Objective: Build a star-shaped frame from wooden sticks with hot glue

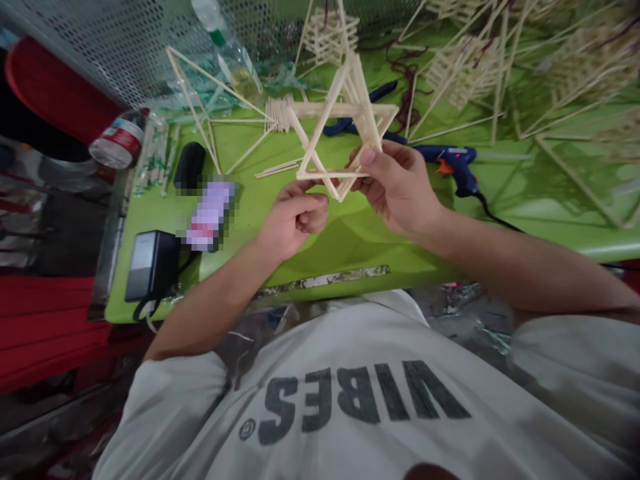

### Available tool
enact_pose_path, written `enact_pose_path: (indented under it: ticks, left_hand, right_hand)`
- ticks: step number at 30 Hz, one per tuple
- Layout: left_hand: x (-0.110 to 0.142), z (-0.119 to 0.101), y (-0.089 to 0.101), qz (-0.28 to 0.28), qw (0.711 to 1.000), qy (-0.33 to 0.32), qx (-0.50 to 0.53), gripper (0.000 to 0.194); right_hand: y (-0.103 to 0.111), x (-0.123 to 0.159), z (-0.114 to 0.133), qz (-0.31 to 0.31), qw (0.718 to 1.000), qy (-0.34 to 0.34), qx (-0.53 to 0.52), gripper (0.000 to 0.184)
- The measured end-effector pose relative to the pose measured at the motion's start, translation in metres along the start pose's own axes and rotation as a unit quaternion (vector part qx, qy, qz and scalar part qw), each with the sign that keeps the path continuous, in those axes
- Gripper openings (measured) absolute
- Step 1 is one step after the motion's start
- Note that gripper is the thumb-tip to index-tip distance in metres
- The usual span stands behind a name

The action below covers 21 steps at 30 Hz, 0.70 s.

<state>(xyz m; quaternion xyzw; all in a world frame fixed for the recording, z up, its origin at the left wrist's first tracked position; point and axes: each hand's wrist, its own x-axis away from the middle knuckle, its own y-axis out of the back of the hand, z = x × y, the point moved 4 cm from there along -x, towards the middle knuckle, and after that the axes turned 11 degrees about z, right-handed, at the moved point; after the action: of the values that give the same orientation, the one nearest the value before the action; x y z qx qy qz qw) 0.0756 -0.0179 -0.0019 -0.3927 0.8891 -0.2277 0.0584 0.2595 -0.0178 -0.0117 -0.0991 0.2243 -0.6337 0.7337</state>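
A six-pointed star frame [325, 127] of pale wooden sticks is held up over the green table, tilted so its stacked layers show on the right side. My right hand [397, 180] is closed on its lower right side, thumb in front and fingers behind. Just under its lower left edge, my left hand [300, 217] has its fingers curled in, with a fingertip passing behind the bottom bar. Whether that hand pinches anything is hidden. Behind the star lie blue-handled pliers [340, 127] and a row of loose sticks [279, 112].
A blue glue gun [453, 160] with a cord lies right of my right hand. Stick frames with woven panels [465, 70] crowd the back right. At left are a phone [210, 213], a black case [190, 165], a black box [153, 263] and a bottle [230, 53].
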Motion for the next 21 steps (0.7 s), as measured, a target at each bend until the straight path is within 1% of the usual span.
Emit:
enact_pose_path:
  ticks: [3,6,8,10,12,14,16,18,19,21]
  left_hand:
    - [0.001,-0.002,-0.002,0.018,1.0,0.008,0.014,0.027]
    - [0.001,-0.002,-0.004,0.032,0.999,0.009,0.011,0.03]
    - [0.001,-0.001,-0.002,0.009,1.0,-0.013,-0.012,0.033]
    - [0.001,0.001,0.004,-0.048,0.995,-0.065,-0.06,0.035]
    - [0.003,0.002,0.012,-0.114,0.975,-0.129,-0.14,0.038]
    - [0.006,0.004,0.018,-0.164,0.94,-0.181,-0.238,0.043]
    - [0.007,0.005,0.02,-0.195,0.901,-0.216,-0.321,0.047]
    - [0.008,0.005,0.02,-0.214,0.871,-0.234,-0.375,0.051]
    - [0.008,0.005,0.019,-0.219,0.863,-0.235,-0.391,0.052]
    - [0.008,0.006,0.017,-0.228,0.856,-0.227,-0.405,0.055]
  right_hand:
    - [-0.003,0.002,0.001,-0.001,1.0,-0.007,0.002,0.056]
    - [-0.002,0.003,0.003,-0.005,1.0,-0.003,0.016,0.056]
    - [0.0,0.004,0.003,-0.014,0.999,0.009,0.036,0.054]
    - [0.004,0.004,0.002,-0.032,0.997,0.023,0.067,0.051]
    - [0.008,0.005,0.002,-0.057,0.992,0.043,0.107,0.049]
    - [0.009,0.007,0.004,-0.074,0.984,0.07,0.149,0.051]
    - [0.006,0.009,0.006,-0.078,0.976,0.092,0.182,0.055]
    - [0.002,0.013,0.009,-0.077,0.97,0.107,0.206,0.056]
    - [0.0,0.015,0.01,-0.076,0.967,0.113,0.217,0.056]
    - [-0.003,0.018,0.012,-0.077,0.962,0.122,0.232,0.055]
